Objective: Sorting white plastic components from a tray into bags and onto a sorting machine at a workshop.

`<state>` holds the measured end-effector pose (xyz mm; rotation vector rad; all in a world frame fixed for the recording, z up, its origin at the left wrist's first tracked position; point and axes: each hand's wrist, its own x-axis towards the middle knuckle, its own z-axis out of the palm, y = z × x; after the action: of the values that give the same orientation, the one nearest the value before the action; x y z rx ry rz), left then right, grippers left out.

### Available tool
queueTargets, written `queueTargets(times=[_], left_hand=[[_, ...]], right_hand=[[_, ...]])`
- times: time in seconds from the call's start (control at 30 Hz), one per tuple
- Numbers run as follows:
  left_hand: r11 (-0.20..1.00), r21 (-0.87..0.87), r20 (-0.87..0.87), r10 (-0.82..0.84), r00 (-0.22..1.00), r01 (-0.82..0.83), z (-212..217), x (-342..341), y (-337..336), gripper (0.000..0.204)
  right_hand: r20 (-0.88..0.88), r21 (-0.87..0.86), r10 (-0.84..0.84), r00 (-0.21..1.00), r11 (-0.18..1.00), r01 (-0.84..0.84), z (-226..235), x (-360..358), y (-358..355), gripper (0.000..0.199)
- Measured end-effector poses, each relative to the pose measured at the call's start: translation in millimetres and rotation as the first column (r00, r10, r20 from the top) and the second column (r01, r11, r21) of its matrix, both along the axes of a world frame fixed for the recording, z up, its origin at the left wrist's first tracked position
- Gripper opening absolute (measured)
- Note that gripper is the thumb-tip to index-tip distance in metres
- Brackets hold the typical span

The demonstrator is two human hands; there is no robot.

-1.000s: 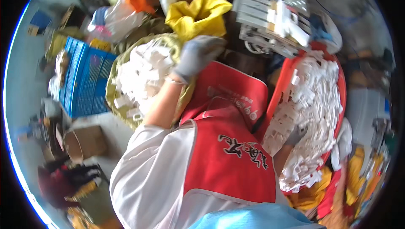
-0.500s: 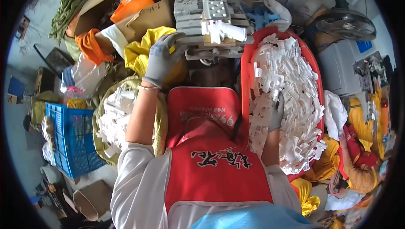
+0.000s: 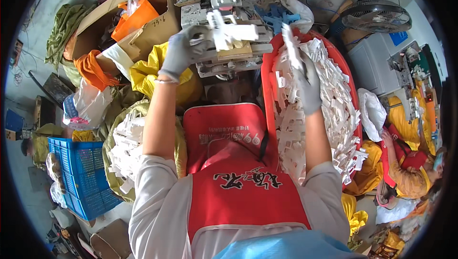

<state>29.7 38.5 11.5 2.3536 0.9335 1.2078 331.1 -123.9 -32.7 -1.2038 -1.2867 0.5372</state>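
Two gloved hands we see. Left hand (image 3: 183, 51) pinches white plastic piece (image 3: 234, 33) on grey machine (image 3: 224, 44). Right hand (image 3: 305, 84) grips white strip (image 3: 290, 44) over red tub (image 3: 267, 96) full of white pieces.

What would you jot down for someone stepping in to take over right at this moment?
Left hand, in a grey glove: gripping a white plastic frame of parts on the small grey metal press machine.
Right hand, also gloved: holding up another white plastic strip over the red plastic tub.
Stock: the tub at the right is heaped with white plastic pieces; the olive-yellow sack at the left also holds white pieces.
Done: one frame is at the machine, a second is in hand.
Left: judging by the heap, much of the tub remains.
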Motion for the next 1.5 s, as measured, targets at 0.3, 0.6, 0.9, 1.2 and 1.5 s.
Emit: queueTargets(times=[0.3, 0.6, 0.9, 1.2, 1.5], left_hand=[[0.915, -0.18, 0.014, 0.369, 0.929, -0.361, -32.4, -110.9, -77.7, 0.03], [0.813, -0.332, -0.008, 0.505, 0.863, -0.479, -70.0, -187.7, -149.3, 0.031], [0.493, -0.275, -0.302, 0.771, 0.561, -0.826, -53.8, -286.3, -245.8, 0.027], [0.242, -0.163, -0.312, 0.907, 0.283, -0.957, -57.2, -314.0, -306.0, 0.027], [0.557, -0.006, -0.222, 0.809, 0.544, -0.83, -62.6, -275.4, -227.0, 0.018]], right_hand=[[0.697, 0.027, 0.189, 0.692, 0.957, -0.289, 24.7, -30.5, 103.5, 0.047], [0.747, 0.081, 0.128, 0.652, 0.956, -0.281, 36.8, -9.8, 62.0, 0.04], [0.803, -0.559, 0.315, 0.507, 0.692, 0.456, -257.3, 151.1, -114.3, 0.044], [0.582, -0.812, 0.673, 0.457, 0.508, 0.287, -235.2, 120.1, -152.5, 0.069], [0.55, -0.809, 0.421, 0.721, 0.484, 0.335, -217.3, 119.2, -178.3, 0.059]])
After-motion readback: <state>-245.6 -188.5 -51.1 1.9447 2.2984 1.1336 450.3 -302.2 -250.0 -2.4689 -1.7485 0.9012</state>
